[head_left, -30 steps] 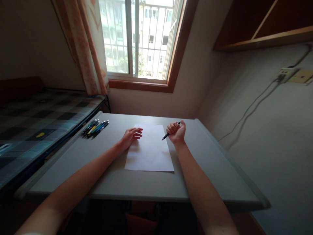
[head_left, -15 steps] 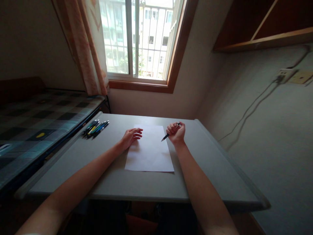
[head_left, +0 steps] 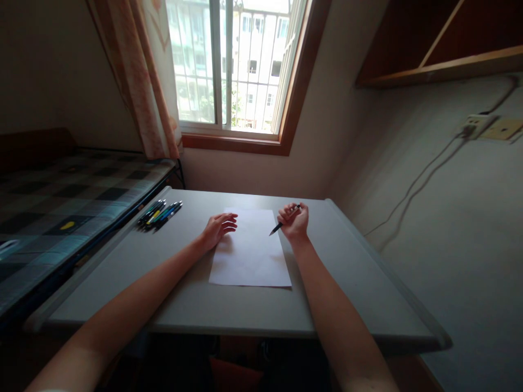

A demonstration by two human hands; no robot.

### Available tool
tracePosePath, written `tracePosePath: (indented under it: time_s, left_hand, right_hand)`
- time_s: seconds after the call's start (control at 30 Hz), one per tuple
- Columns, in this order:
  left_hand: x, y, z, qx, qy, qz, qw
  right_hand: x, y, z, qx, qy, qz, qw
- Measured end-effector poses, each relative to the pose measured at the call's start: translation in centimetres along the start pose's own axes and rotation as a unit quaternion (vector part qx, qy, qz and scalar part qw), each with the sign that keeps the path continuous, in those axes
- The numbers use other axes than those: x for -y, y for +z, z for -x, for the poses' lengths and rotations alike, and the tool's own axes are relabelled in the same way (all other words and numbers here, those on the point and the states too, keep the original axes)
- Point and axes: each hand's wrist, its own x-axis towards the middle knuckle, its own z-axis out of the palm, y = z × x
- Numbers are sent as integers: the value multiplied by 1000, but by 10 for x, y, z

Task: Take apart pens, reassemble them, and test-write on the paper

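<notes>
A blank white sheet of paper [head_left: 251,256] lies on the light-coloured table [head_left: 343,283]. At its upper left edge is my left hand [head_left: 219,228], fingers apart and slightly curled, holding nothing. My right hand [head_left: 294,219] is closed around a dark pen [head_left: 276,229] by the sheet's right edge. The pen slants down to the left, and its tip points at the paper; whether it touches is hard to tell. Several pens [head_left: 157,215] lie bunched together at the table's far left.
Left of the table stands a bed [head_left: 81,201] with a checked cover. Behind it are a curtain [head_left: 147,98] and a barred window [head_left: 253,71]. On the right wall a cable [head_left: 412,188] hangs from a socket [head_left: 474,126], below a wooden shelf [head_left: 449,66].
</notes>
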Motion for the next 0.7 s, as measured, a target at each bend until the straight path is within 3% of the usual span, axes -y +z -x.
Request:
tracePosePath:
  time_s: [0.17,0.7]
  left_hand:
    - [0,-3,-2,-7,21,56,998]
    - [-1,-3,-2,-17,12,41,999]
  right_hand:
    - [-2,1,-1,12,19,12,1000]
    - [-2,2,0,12,11,22,1000]
